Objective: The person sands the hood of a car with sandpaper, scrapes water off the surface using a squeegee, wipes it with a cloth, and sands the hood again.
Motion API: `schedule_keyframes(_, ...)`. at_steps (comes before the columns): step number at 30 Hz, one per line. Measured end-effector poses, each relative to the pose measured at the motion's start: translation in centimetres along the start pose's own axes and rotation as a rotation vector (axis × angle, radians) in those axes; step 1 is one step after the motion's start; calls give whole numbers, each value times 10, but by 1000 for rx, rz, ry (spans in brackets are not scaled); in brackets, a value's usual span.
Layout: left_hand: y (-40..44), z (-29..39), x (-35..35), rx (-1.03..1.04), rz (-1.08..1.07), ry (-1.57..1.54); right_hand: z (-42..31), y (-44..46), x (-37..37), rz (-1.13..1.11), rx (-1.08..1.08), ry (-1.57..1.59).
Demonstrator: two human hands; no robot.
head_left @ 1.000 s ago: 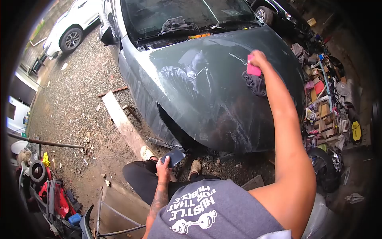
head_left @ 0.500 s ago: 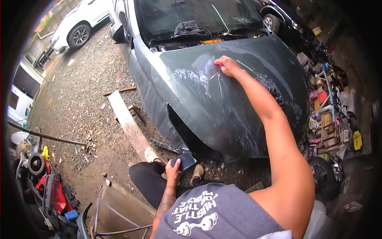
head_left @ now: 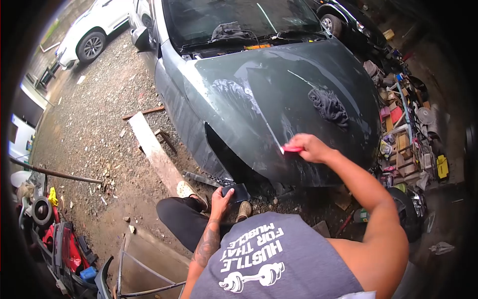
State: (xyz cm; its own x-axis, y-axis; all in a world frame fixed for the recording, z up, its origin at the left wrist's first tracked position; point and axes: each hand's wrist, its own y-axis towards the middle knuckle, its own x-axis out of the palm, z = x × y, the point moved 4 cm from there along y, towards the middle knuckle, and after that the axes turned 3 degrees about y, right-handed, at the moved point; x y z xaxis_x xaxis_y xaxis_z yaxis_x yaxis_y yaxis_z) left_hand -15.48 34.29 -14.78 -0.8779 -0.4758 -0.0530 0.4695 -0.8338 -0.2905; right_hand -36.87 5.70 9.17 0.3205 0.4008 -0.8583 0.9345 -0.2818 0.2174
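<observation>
Gripping a pink scraper (head_left: 293,149), the right hand (head_left: 315,148) overhung the hood (head_left: 276,92); farther off, the left hand (head_left: 220,201) held a dark pad (head_left: 240,193).

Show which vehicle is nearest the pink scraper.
The central dark green vehicle: the right hand holds the pink scraper over it; the white vehicle and black vehicle stand farther back.

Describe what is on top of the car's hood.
A bunched dark cloth and pale streaks lie on the hood; the right hand holds a pink scraper at one streak's end. The part of the hood beneath the cloth is hidden.
</observation>
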Motion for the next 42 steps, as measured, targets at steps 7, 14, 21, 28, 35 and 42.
schedule_keyframes(7, 4, -14, 6, -52, -47, -50, 93, 127, -40, -64, 89, -375)
schedule_keyframes(14, -22, -13, 3, -112, -228, 244, 150, 187, -12, -54, 495, -282)
schedule_keyframes(21, -12, 11, -12, -93, -339, 555, 55, 34, 14, -7, 379, -322)
schedule_keyframes(28, 20, 10, -31, -149, -568, 770, -32, -228, 36, 165, 728, 14)
schedule_keyframes(35, 50, 30, -15, 15, -886, 1024, -59, -491, 83, 969, 1432, 167)
schedule_keyframes(42, 48, 51, 30, 119, -1140, 1387, -3, -451, 108, 1476, 1081, 508)
